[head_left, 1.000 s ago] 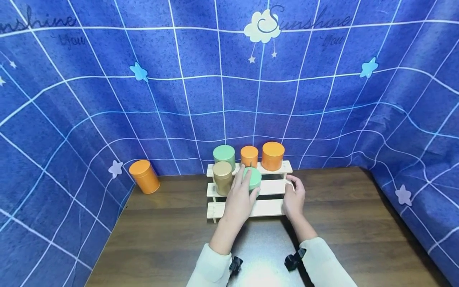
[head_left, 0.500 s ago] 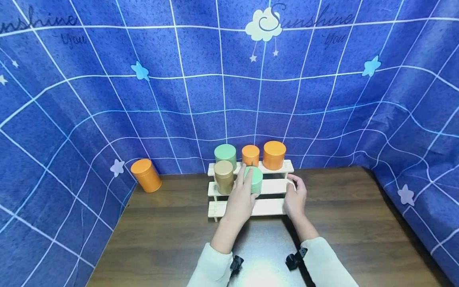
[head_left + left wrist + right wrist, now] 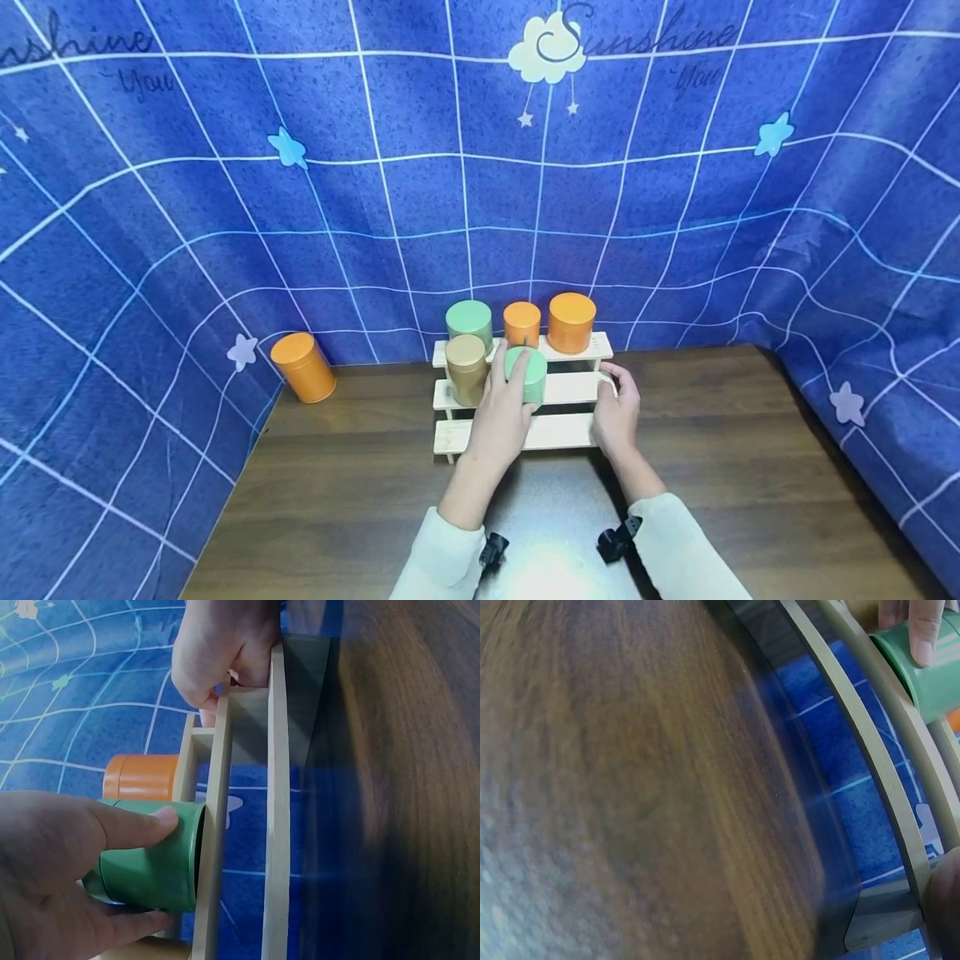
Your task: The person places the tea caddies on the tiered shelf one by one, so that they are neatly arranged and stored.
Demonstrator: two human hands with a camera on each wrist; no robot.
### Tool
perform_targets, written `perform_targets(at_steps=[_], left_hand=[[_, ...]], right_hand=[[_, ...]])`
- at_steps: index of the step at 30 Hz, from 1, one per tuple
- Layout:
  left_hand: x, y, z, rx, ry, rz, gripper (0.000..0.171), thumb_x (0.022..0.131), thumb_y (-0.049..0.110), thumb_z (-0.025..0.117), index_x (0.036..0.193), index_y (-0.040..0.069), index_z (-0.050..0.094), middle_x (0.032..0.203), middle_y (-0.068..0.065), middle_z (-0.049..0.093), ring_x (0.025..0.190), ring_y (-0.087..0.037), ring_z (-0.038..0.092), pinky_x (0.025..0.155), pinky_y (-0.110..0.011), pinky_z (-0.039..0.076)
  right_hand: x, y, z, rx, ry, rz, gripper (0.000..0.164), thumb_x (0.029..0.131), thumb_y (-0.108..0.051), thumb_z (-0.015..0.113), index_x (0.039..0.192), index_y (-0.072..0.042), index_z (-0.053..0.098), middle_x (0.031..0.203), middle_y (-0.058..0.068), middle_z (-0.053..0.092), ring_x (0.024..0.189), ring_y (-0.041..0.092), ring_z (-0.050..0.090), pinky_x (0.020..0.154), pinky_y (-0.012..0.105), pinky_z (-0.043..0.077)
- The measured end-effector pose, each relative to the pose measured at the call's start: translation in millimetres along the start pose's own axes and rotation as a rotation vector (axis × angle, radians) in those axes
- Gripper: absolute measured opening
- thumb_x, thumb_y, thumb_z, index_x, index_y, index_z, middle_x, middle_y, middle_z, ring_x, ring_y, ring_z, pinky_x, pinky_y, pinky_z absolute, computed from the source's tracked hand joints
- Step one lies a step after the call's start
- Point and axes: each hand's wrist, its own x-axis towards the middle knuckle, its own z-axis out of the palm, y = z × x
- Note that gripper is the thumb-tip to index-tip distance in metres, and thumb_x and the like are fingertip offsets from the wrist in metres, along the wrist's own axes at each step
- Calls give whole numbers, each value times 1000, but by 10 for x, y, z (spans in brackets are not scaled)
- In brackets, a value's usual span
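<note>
My left hand [image 3: 501,417] grips a light green canister [image 3: 536,379] on the middle tier of a pale wooden three-step rack [image 3: 562,432]. In the left wrist view the thumb lies along the side of the green canister [image 3: 154,859], whose base is right at the step. My right hand [image 3: 617,412] holds the rack's right end, fingers curled round the side at the middle step. A gold canister [image 3: 467,375] stands just left of the green one. On the top tier are a darker green canister [image 3: 471,323], a small orange canister [image 3: 521,321] and a wider orange canister [image 3: 572,325].
A tall orange canister [image 3: 303,368] stands apart on the brown wooden table [image 3: 337,500], at the back left. Blue grid-patterned cloth [image 3: 420,200] hangs behind the rack and down both sides.
The light green canister and both hands hold nearly the same place on the rack. Only a slight shift of the whole head view shows.
</note>
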Motion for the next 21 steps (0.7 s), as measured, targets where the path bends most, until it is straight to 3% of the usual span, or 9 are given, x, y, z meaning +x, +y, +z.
perform_targets(at_steps=[4,9,11,15,21], left_hand=[[11,-3,-25,13,12,16,84,91,9,81,162,16,38,175,-18,20,154,-43,40,103,-52,59],[20,19,-47,15,33,35,80,93,17,81,161,15,40,174,-20,22,155,-41,40,110,-53,55],[16,34,-55,13,32,37,79,93,18,80,162,15,40,174,-20,22,155,-41,39,112,-53,54],[2,54,-73,0,24,32,79,95,21,79,163,16,39,175,-20,21,158,-39,34,114,-55,52],[-26,86,-119,-33,0,9,80,97,27,77,165,20,36,177,-14,17,162,-35,27,117,-55,49]], right_hand=[[5,-25,14,-6,4,-2,35,97,3,48,126,3,66,119,24,64,99,12,54,82,15,46],[9,-26,29,1,20,3,35,96,4,48,125,2,68,108,8,64,95,10,56,80,15,47],[13,-18,28,-3,19,1,35,96,4,48,125,2,68,109,9,65,95,11,56,79,14,47],[22,0,15,-26,9,-4,36,96,3,47,126,2,68,120,21,66,99,12,54,82,14,45],[6,-3,-3,-51,-2,-3,37,97,3,48,128,1,68,123,20,66,102,11,53,85,14,43]])
